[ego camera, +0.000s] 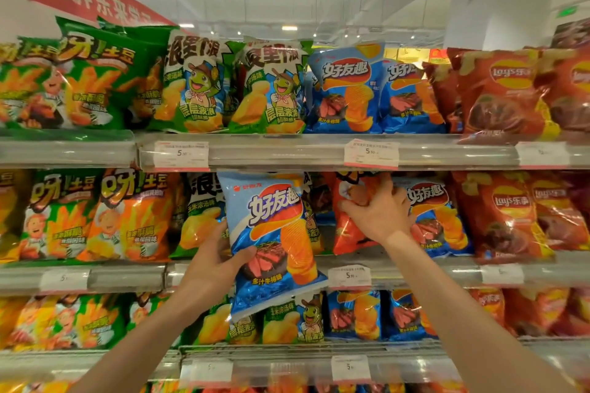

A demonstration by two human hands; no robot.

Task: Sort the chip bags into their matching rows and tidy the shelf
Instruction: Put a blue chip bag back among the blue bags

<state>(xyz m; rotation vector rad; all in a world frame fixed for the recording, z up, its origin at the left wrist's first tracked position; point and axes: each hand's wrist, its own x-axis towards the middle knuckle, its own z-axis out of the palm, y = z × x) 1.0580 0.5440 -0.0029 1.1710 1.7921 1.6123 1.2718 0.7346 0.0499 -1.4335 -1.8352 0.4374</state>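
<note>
Left hand (pixel 217 260) grips the blue chip bag (pixel 274 242) at its lower left edge, thumb across the front, fingers curled behind; the bag is held clear of the shelf, in front of the middle shelf (pixel 415 268), overlapping the green-and-white bags behind it. Right hand (pixel 380 210) reaches into the middle row, fingers curled round the upper part of an orange bag (pixel 348 226) that stands in the slot just left of the blue row (pixel 437 217). Judgement: the orange bag is out of place in a blue slot, and the held blue bag is meant for that gap. To do the step well, the right hand should draw the orange bag straight out by its top seam without dragging the neighbouring blue bag forward, then the left hand should set the blue bag in upright, face out, base seated behind the shelf lip. Orientation of the held blue bag: long axis roughly vertical, top seam tilted toward the upper left, bottom toward the lower right, printed face toward the camera. It needs a slight turn to stand square with the row. The orange bag stands about upright; its upper part is hidden by the hand.
</note>
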